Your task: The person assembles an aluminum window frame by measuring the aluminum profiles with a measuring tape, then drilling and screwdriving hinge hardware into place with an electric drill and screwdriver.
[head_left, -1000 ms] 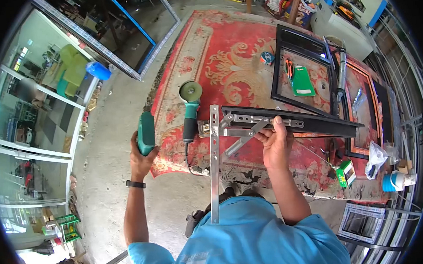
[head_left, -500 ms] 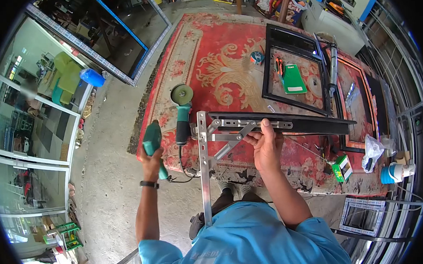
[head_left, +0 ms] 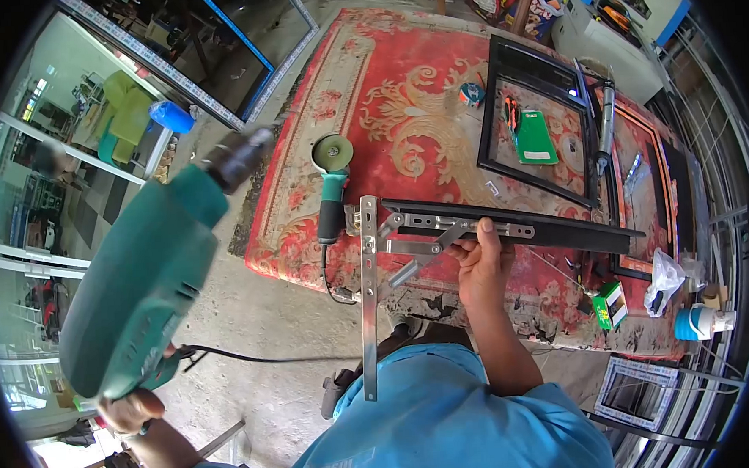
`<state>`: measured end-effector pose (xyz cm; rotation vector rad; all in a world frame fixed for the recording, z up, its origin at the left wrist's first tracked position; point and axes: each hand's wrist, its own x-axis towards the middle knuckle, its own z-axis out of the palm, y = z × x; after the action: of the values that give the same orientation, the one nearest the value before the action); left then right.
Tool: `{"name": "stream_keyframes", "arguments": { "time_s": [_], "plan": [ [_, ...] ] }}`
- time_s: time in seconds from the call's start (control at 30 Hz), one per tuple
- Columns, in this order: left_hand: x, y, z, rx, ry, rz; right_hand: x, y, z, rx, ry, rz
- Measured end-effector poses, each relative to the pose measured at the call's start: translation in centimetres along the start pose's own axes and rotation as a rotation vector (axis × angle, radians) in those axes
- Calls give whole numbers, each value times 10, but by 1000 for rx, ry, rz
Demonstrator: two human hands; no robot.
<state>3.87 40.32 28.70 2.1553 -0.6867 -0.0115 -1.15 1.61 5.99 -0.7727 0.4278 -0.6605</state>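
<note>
My left hand [head_left: 131, 411] is closed round the handle of a green power drill [head_left: 144, 284], raised close to the camera on the left, its dark chuck pointing up and to the right. My right hand [head_left: 483, 262] grips a black profile [head_left: 552, 231], thumb on top, with a metal hinge [head_left: 442, 224] lying along it. A long flat metal bar [head_left: 369, 302] with holes hangs down from the hinge's left end. Just left of the bar, an angle grinder [head_left: 332, 198] lies on the red carpet.
The carpet-covered table [head_left: 306, 229] bears a black frame [head_left: 484, 110], a green tray [head_left: 535, 138], a tape measure [head_left: 470, 94], a caulking gun [head_left: 608, 124] and a small green box [head_left: 609, 305]. The drill's cord [head_left: 262, 357] runs towards my body. A glazed frame [head_left: 216, 115] stands at upper left.
The drill has come up from beside the table towards the camera and left, with its chuck now showing. My right hand still holds the profile, a little lower in view.
</note>
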Motion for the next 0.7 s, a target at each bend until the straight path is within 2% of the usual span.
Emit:
{"name": "stream_keyframes", "arguments": {
  "time_s": [0.2,0.33,0.37,0.5,0.6,0.7],
  "plan": [
    [38,85,35,142,-20,90,-6,5,-12,-62,-44,-24],
    [60,116,49,149,-70,72,-12,4,-12,-45,-61,17],
    [66,118,48,147,-128,86,-14,4,-14,-39,-67,21],
    [103,113,31,146,-626,279,-18,8,-20,-6,-82,11],
    [116,112,40,99,-756,382,-17,9,-24,3,-90,25],
    [121,114,45,128,-777,374,-19,9,-22,13,-85,29]
  ]
}}
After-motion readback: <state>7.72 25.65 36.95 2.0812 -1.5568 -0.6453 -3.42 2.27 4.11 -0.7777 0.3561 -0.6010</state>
